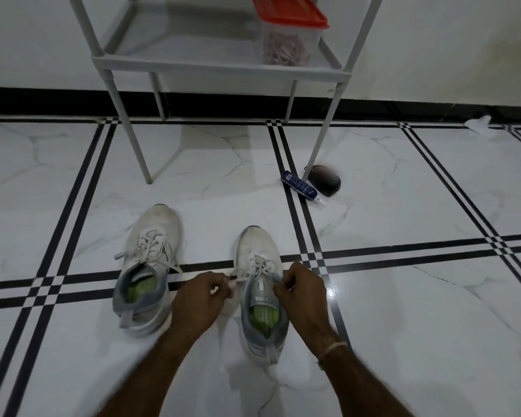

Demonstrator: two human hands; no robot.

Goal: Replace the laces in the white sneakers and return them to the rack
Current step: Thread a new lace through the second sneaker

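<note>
Nearest, pinching one end of the lace (257, 264) between thumb and fingers of the left hand (197, 299), and gripping the other end in the curled fingers of the right hand (303, 296) by the collar. Working on the sneaker (260, 254) that sits between them on the floor (403, 191), with the second sneaker (154, 233) just to the left, laced but with loose ends trailing. Probably drawing the lace at the top rows, though cannot tell whether tightening or undoing. Pull both ends evenly, low and outward, without letting the sneaker slide; no jerking on one side. Afterwards, up to the rack (223, 67) ahead, onto the shelf beside the box (286, 34).
</note>
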